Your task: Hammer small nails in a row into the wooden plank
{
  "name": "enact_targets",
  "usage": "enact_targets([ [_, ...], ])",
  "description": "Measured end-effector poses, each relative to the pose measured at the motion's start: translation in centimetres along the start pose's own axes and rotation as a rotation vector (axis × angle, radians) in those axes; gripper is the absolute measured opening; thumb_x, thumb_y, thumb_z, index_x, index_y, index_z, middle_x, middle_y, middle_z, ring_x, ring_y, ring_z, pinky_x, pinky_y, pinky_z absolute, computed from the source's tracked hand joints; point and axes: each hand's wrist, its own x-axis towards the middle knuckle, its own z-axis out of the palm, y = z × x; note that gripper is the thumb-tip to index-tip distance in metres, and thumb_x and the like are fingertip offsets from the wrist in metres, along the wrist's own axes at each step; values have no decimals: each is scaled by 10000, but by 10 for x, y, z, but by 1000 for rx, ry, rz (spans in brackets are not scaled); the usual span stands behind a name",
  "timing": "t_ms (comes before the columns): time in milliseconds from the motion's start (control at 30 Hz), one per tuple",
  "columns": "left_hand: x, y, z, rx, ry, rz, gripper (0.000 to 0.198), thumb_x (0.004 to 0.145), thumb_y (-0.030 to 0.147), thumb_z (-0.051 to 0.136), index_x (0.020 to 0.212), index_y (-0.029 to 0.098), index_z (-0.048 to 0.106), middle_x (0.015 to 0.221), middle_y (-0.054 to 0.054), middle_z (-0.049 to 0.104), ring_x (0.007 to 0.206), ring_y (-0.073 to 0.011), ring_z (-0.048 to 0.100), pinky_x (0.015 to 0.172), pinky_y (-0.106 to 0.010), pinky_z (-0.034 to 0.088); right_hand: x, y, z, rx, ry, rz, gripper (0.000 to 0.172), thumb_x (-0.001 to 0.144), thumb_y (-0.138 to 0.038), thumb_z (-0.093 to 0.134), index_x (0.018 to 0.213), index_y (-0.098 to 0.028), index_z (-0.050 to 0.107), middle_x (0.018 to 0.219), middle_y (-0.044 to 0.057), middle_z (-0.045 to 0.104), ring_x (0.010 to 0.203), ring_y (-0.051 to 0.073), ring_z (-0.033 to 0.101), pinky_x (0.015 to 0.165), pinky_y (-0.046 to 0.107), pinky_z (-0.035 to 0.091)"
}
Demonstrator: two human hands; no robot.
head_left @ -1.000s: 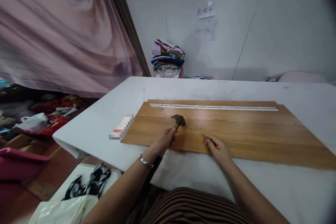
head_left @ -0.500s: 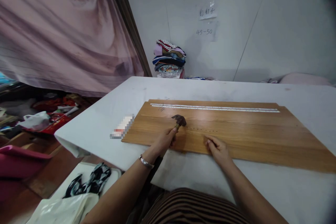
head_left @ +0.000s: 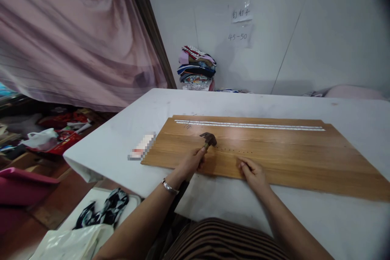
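Hammer [head_left: 209,139] just below the middle of the frame, its handle clamped in the curled fingers of your left hand [head_left: 191,162], has its dark claw head over the wooden board [head_left: 292,152], at the left end of a row of small dark dots [head_left: 234,150]. Your right hand [head_left: 252,171], lower right of centre by the board's near edge, has thumb and forefinger drawn together, though they show too small to tell whether they pinch anything. Behind both, two white strips [head_left: 250,125] lie along the board's far side, on your white worktop [head_left: 112,138].
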Motion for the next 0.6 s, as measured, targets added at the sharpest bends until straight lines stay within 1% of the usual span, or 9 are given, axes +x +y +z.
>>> enact_targets([
  [200,1,-1,1,13,5,-12,499,864,614,503,982,138,600,652,43,512,477,-76,443,459,-218,330,0,-1,-1,-10,2,-9,299,871,-330,537,987,-205,782,746,52,753,700,192,703,710,324,581],
  [333,-1,0,1,6,1,-2,465,885,581,486,972,139,600,647,46,509,473,-73,444,460,-216,337,1,-1,0,-7,0,-11,302,870,-323,532,985,-200,782,743,53,750,704,188,703,714,320,577],
  [600,-1,2,2,-2,19,-26,459,878,569,506,994,136,607,650,44,515,473,-76,447,473,-223,348,1,-1,0,0,-6,-15,307,869,-328,526,965,-189,783,719,51,736,645,180,681,661,310,566],
])
